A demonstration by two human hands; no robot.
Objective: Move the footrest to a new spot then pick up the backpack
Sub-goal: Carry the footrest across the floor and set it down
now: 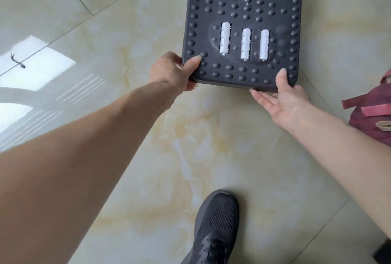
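A dark grey footrest with raised studs and white rollers fills the upper middle of the head view. My left hand grips its near left corner, thumb on top and fingers under the edge. At the near right corner my right hand has its thumb pressed on top and its fingers stretched flat under the near edge. A dark red backpack with straps lies on the floor at the right edge, partly out of frame.
Glossy beige marble floor tiles spread all around. My dark mesh shoe stands at the bottom middle. Window light reflects off the floor at the left.
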